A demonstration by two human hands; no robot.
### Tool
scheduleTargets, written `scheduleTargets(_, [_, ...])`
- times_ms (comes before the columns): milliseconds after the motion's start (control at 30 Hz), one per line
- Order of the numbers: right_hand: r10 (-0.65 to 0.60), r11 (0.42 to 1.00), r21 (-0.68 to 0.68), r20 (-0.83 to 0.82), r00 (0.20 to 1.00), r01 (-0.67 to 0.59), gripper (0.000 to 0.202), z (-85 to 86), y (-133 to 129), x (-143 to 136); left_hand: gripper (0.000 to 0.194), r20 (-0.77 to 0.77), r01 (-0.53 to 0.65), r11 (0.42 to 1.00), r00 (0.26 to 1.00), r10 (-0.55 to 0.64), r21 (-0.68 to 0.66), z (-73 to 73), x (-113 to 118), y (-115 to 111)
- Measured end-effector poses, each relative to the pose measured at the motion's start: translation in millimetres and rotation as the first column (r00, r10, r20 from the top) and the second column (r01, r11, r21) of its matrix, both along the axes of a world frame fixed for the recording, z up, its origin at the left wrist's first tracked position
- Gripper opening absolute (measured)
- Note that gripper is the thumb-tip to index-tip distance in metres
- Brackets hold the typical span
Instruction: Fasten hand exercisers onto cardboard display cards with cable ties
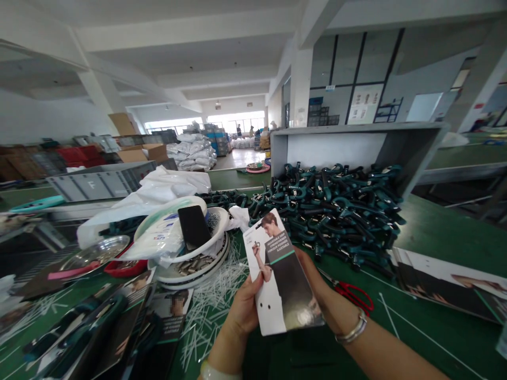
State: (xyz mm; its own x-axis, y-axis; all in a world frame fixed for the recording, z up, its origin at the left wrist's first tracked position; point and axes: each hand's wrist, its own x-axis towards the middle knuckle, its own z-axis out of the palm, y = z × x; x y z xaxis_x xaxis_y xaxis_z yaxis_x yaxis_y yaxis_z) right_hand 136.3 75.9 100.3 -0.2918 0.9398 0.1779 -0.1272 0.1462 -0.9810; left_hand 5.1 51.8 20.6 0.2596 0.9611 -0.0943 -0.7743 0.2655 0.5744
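Observation:
A printed packaging card (293, 287) for an adjustable grip strengthener is held upright in front of me, tilted slightly left. My left hand (246, 303) grips its left edge, the thumb lying on the front. Behind the right edge is my right hand (311, 269), closed against the card, its fingers mostly hidden. Beyond the card lies a big heap of dark green hand grips (336, 211), spilling from a grey crate (420, 153) tipped on its side. Red-handled scissors (354, 295) rest just right of my right wrist. Finished-looking cards with grips (99, 330) are piled at lower left.
White plastic strips (214, 301) litter the green table left of my hands. A phone (194, 227) lies on stacked round basins (222, 245) holding metal parts. More printed cards (447, 285) are stacked at right. A metal bowl (97, 253) and grey bin (103, 182) stand left.

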Motion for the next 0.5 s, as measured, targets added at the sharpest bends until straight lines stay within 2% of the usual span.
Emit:
scheduleTargets(100, [0.119,0.96,-0.228,-0.201,0.972,-0.165,0.032,-13.6,-3,11,0.023,-0.06,-0.074,0.996,0.995,0.077,0.047,9.0,4,-2])
scheduleTargets(133, [0.113,0.948,-0.268,-0.211,0.971,-0.169,0.033,-18.4,-2,17,0.025,-0.079,-0.092,0.994,0.992,0.096,0.052,11.3,5,-3])
scheduleTargets(200, [0.024,0.96,-0.27,-0.183,0.983,-0.074,0.039,-24.7,2,31,0.03,-0.115,-0.116,0.992,0.986,0.121,0.047,14.5,6,-3])
scheduleTargets(267, [-0.172,0.981,-0.11,-0.112,0.979,0.16,0.041,-22.9,8,47,0.04,-0.152,-0.131,0.991,0.979,0.134,0.029,16.1,7,-3])
scheduleTargets(300, [-0.282,0.957,0.051,-0.048,0.958,0.285,0.039,-18.8,11,53,0.046,-0.17,-0.135,0.991,0.976,0.137,0.024,16.5,7,-3])
scheduleTargets(333, [-0.378,0.9,0.25,0.043,0.925,0.356,0.036,-13.3,12,59,0.052,-0.188,-0.139,0.99,0.972,0.142,0.027,16.8,8,-3])
scheduleTargets(367, [-0.453,0.823,0.454,0.159,0.877,0.343,0.033,-7.3,13,62,0.058,-0.208,-0.135,0.99,0.968,0.139,0.035,17.0,8,-3])
scheduleTargets(400, [-0.507,0.747,0.617,0.289,0.812,0.247,0.03,-1.8,12,63,0.062,-0.231,-0.126,0.991,0.964,0.134,0.047,17.1,9,-2])
scheduleTargets(433, [-0.538,0.691,0.715,0.415,0.734,0.103,0.026,2.3,11,62,0.065,-0.255,-0.117,0.991,0.958,0.128,0.06,17.4,10,-2])
scheduleTargets(500, [-0.555,0.643,0.752,0.588,0.588,-0.145,0.016,4.7,9,54,0.068,-0.3,-0.103,0.991,0.946,0.125,0.087,18.4,11,-2])
